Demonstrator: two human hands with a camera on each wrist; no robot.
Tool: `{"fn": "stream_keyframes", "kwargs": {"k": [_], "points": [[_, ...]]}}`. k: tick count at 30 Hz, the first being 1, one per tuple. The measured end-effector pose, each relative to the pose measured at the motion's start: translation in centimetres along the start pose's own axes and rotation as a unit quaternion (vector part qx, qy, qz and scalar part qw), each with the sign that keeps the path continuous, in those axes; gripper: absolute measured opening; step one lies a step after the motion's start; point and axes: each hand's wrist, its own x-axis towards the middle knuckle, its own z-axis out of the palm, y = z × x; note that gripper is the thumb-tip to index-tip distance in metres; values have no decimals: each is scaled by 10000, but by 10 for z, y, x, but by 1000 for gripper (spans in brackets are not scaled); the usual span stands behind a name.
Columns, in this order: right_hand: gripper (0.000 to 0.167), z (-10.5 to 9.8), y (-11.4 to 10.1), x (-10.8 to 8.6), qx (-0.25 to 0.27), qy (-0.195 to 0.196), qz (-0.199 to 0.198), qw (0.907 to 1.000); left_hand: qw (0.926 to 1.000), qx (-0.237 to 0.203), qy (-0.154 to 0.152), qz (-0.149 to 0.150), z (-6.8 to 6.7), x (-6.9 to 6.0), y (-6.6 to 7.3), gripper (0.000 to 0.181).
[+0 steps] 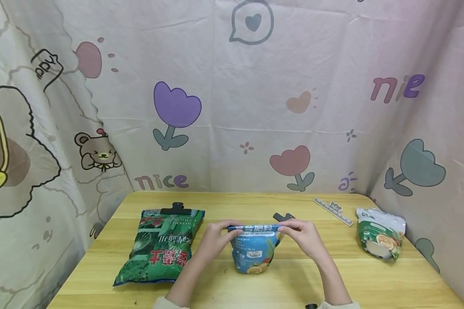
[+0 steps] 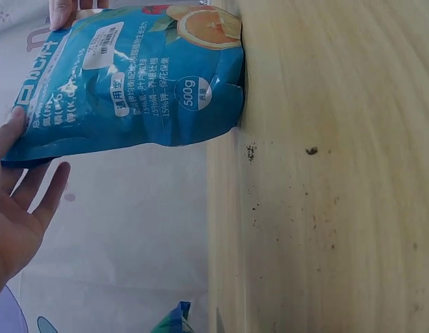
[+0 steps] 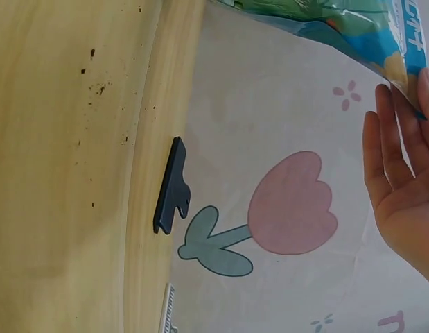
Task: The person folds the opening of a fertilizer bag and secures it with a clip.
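A blue fertilizer bag (image 1: pixel 253 253) with an orange-slice picture and a 500g mark stands upright on the table between both hands. Its top edge is folded over. My left hand (image 1: pixel 216 241) pinches one top corner between thumb and fingers, and my right hand (image 1: pixel 303 237) pinches the opposite corner. In the left wrist view the bag (image 2: pixel 145 76) shows its printed face, with the left hand (image 2: pixel 20 215) at its top edge. The right wrist view has the right hand (image 3: pixel 408 166) gripping the other corner. Behind the bag lies a black clip (image 1: pixel 284 217).
On the left lies a large green soil bag (image 1: pixel 158 249) with a black clip (image 1: pixel 176 209) on its top. A white clip strip (image 1: pixel 333 211) lies at the back right, near a white and green pouch (image 1: pixel 380 234). Dark crumbs (image 2: pixel 311 150) dot the wooden table.
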Motion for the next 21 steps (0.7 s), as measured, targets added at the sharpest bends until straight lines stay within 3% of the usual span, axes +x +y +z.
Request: {"fn": "stream_keyframes", "kwargs": {"k": [11,16,21], "points": [[9,5,-1,-2,-252,464,11,9986,9974,-636,79,-337,0,1,-5,20],[8,3,-4,-1,-388,206,-11,9990,9988,-434,52,-220,-1,1,-3,18],[11,3,-13,-1,-629,-162,-320,9974,9994,292,-182,84,-3,3,6,16]]}}
